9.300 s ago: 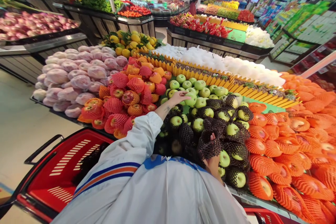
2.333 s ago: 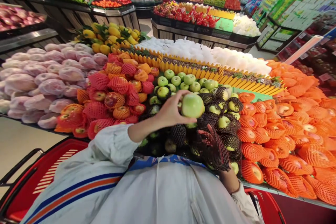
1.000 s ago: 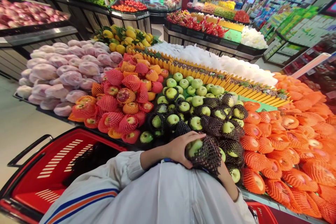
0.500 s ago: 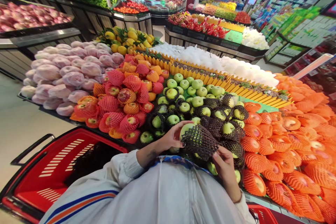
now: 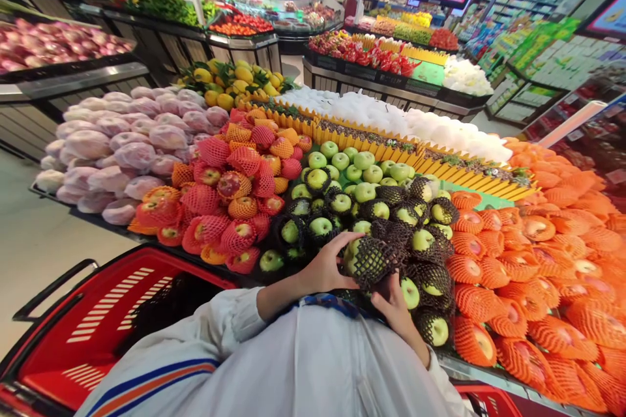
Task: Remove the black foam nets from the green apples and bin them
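Both hands meet at the near edge of the fruit display stand (image 5: 493, 374), over the green-apple section. The left hand (image 5: 328, 267) is closed around the left side of a round green apple wrapped in a black foam net sleeve (image 5: 368, 260), fingers curled over its top. The right hand (image 5: 394, 309) supports the same apple from beneath; its fingers press against the underside of the net, and how far they wrap cannot be told. The apple is held just above the front row of the pile.

Green-apple pile (image 5: 364, 192): fruit toward the back edge is bare, fruit toward the near edge sits in black net sleeves.

Left of it: red apples in red and orange foam nets (image 5: 229, 199), stacked in a mound. Further left: pale pink fruit in white wraps (image 5: 122, 146).

Right side of the stand: fruit in orange foam nets (image 5: 542, 260), reaching to the right edge.

Back edge: a yellow zigzag divider (image 5: 440, 166), with white-wrapped fruit (image 5: 405, 120) behind it.

Red plastic shopping basket (image 5: 83, 332) with slotted walls stands on the floor at the left near corner; dark netting (image 5: 169, 309) lies inside it against the right wall.

White sleeve with blue and orange stripes (image 5: 195, 365) covers the left arm.
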Demonstrator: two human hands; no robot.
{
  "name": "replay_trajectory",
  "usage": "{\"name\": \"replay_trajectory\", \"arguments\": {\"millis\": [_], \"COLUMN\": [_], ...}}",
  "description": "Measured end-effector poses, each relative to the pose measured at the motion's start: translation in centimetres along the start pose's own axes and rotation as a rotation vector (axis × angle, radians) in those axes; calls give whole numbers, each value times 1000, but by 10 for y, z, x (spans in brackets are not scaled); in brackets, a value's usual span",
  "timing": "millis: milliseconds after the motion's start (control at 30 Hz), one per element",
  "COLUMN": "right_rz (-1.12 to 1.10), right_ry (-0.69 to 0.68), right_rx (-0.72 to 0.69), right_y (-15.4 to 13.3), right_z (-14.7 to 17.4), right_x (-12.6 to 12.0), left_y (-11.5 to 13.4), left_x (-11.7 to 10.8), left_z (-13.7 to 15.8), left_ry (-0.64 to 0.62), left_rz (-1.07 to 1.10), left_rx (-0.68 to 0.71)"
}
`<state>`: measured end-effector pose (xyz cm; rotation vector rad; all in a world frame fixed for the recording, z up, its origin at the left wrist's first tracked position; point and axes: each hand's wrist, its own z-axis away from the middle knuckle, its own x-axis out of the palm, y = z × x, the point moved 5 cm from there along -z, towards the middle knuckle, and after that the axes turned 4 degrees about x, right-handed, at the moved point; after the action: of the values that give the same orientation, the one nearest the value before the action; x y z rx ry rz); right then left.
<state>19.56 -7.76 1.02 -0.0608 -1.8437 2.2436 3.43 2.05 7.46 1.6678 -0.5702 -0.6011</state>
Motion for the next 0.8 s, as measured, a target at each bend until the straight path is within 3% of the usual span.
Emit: {"name": "replay_trajectory", "arguments": {"millis": [100, 233, 333, 533, 700, 800], "right_rz": [-91, -246, -280, -278, -226, -164], "right_ry": [106, 55, 10, -60, -45, 17], "right_rx": [34, 27, 7, -9, 31, 46], "right_y": [14, 7, -3, 6, 22, 19], "right_z": [-7, -12, -12, -11, -11, -12], "right_x": [-2, 6, 14, 17, 7, 4], "left_y": [5, 15, 19, 18, 20, 13], "left_x": [0, -5, -4, 2, 2, 3], "left_z": [3, 6, 7, 4, 4, 5], "left_ry": [-66, -182, -231, -129, -73, -90], "left_rz": [-102, -174, -362, -597, -644, -556], "left_rx": [14, 99, 189, 269, 346, 383]}}
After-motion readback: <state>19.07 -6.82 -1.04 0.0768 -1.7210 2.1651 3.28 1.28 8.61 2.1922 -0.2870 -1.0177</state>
